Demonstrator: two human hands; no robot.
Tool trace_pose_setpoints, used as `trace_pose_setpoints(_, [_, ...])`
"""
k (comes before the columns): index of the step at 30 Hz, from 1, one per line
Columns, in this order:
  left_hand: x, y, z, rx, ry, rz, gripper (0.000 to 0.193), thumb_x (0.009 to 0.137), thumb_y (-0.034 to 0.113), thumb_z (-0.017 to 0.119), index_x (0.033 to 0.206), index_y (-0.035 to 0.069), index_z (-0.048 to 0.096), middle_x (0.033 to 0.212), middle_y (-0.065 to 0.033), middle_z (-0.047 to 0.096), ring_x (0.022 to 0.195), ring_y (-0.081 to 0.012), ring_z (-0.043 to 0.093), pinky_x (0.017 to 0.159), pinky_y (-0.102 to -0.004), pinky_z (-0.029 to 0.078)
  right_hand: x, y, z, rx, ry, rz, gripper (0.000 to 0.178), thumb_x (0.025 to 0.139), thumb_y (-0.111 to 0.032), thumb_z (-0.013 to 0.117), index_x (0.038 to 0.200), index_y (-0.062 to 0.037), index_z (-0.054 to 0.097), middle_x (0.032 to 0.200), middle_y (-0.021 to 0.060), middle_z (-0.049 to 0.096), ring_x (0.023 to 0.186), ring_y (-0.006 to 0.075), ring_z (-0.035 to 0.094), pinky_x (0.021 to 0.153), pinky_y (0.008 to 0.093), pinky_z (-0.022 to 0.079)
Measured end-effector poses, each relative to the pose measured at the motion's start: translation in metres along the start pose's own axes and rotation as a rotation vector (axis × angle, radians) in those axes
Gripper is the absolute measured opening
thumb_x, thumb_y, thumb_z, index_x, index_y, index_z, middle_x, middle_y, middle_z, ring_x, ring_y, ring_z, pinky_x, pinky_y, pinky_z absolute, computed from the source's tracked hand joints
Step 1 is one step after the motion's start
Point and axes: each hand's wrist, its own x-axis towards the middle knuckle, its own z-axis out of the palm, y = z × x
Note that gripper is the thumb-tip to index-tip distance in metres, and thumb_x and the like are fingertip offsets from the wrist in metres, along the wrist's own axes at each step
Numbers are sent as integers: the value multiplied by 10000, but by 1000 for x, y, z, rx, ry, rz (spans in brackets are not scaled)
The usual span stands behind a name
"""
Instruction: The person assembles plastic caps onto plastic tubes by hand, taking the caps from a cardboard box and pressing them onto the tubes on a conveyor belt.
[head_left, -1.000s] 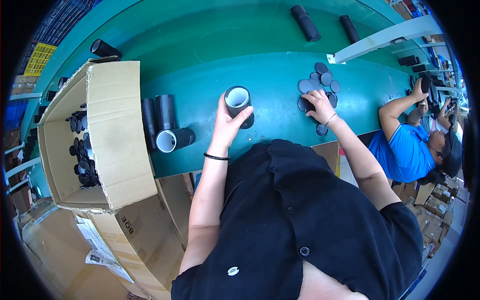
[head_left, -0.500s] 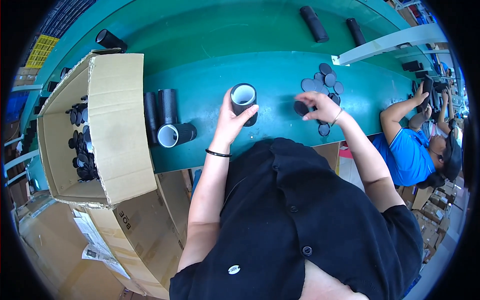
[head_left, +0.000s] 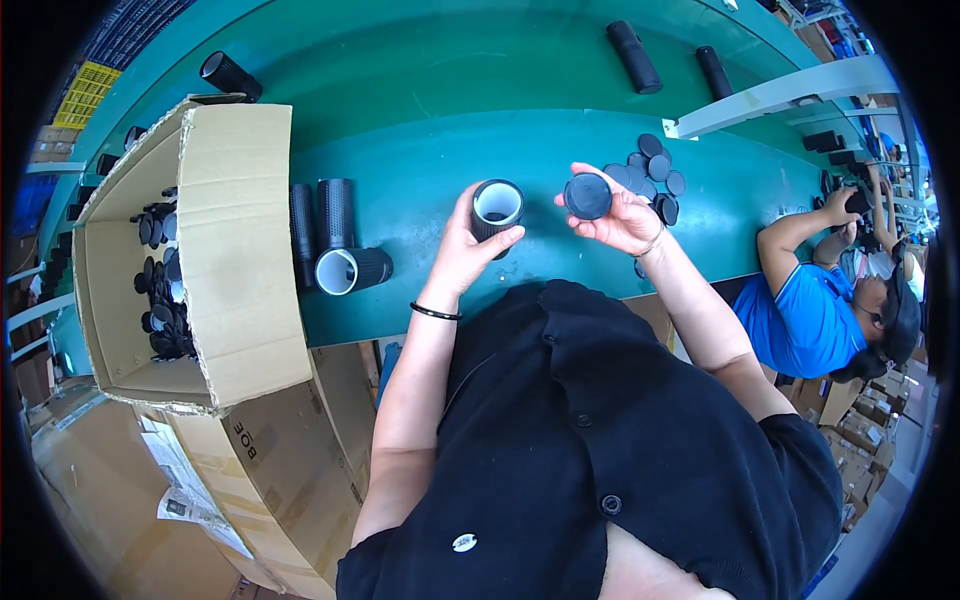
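Observation:
My left hand (head_left: 468, 245) is wrapped round a black tube (head_left: 498, 205) with a pale inner wall, its open end facing up. To its right, my right hand (head_left: 622, 218) grips a round black cap (head_left: 587, 196) by the edge, flat face showing. Cap and tube are apart, at about the same height. Beyond my right hand lies a loose cluster of black caps (head_left: 650, 165) on the green table (head_left: 420, 160). Left of my left hand, one black tube (head_left: 354, 271) lies on its side, beside two textured black tubes (head_left: 335, 212).
A cardboard box (head_left: 245, 250) holding many black caps stands at the left. Along the far green strip (head_left: 450, 60) lie more black tubes (head_left: 634, 57). A grey metal bar (head_left: 790, 95) crosses at the right. A co-worker in blue (head_left: 815, 310) sits at the right.
My right hand has moved left with the cap, turning its flat face into view, closer to the tube. My left hand shifted slightly right. Tubes on the far strip slid slightly right.

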Motion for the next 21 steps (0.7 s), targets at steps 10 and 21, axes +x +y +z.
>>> trace_pose_setpoints(10, [-4, 28, 4, -97, -283, -21, 680, 688, 94, 813, 1263, 10, 460, 1140, -59, 563, 1082, -156, 529, 926, -294, 433, 22, 8, 20, -627, 193, -239, 733, 770, -29, 721, 1369, -121, 309, 1353, 203, 431, 1159, 256, 520, 919, 355, 479])
trace_pose_setpoints(21, [-9, 26, 4, -93, -311, -114, 725, 639, 153, 847, 1253, 17, 487, 1150, -50, 570, 1077, -150, 528, 953, -305, 410, 24, 0, 29, -485, 308, -54, 469, 946, -266, 537, 1344, -58, 400, 1206, 144, 544, 1095, 183, 565, 853, 318, 518])
